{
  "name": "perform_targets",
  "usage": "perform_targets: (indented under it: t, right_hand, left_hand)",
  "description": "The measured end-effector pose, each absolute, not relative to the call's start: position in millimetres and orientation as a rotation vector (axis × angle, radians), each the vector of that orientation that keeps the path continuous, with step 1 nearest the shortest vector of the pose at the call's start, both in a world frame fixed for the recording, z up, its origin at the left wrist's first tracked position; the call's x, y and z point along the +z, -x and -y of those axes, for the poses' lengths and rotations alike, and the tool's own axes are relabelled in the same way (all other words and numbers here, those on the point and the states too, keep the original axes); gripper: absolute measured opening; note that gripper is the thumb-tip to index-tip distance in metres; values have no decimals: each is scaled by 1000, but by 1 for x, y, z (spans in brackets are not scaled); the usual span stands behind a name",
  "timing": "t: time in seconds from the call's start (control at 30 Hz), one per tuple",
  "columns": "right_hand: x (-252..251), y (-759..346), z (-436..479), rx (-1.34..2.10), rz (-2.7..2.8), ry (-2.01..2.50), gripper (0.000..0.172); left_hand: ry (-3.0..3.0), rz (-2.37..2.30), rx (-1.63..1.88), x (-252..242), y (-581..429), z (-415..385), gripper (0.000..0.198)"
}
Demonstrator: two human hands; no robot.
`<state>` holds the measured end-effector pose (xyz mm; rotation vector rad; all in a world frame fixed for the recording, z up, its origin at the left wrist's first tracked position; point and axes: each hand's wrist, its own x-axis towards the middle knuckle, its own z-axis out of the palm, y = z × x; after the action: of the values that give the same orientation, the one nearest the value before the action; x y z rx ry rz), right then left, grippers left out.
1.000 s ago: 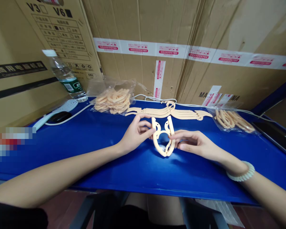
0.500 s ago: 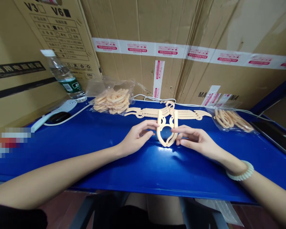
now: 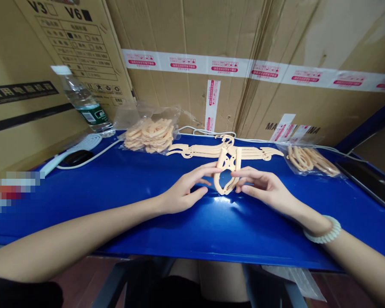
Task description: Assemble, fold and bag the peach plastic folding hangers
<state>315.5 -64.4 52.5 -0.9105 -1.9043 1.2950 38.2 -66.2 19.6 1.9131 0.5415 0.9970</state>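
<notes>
A cream-coloured folding hanger (image 3: 218, 185) is in front of me with both arms folded up, forming a narrow U shape. My left hand (image 3: 189, 188) has its fingers stretched out and apart. Its index fingertip touches the hanger's left arm, while the thumb stays off it. On the other side, my right hand (image 3: 263, 186) has curled fingers at the right arm, the index fingertip lying over its inner edge. Just behind lies a row of unfolded hangers (image 3: 205, 151), stacked close together with their hooks toward the middle.
Clear bags of folded hangers lie at the left (image 3: 150, 132) and right (image 3: 311, 160) on the blue table (image 3: 179, 235). A water bottle (image 3: 90, 111), white cables and a dark phone (image 3: 368, 182) are around them. Cardboard boxes (image 3: 186, 98) rise behind.
The hanger's left arm has tilted inward at its top, to the right. My left hand has moved slightly right onto it. The right hand has stayed nearly in place.
</notes>
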Motion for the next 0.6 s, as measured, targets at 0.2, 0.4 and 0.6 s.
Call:
perform_targets:
  t: [0.2,0.4,0.6]
  right_hand:
    - [56,-313,67,1312,1968,868,41]
    - [54,-315,65,1260,1997,886,43]
    - [54,-314,67,1096,2141,858,38]
  left_hand:
    - [-1780,-536,913,21,-38,66,60]
    - [-1647,-564,915,24,-39,63,57]
    - [-1674,-576,895,24,-41,62,61]
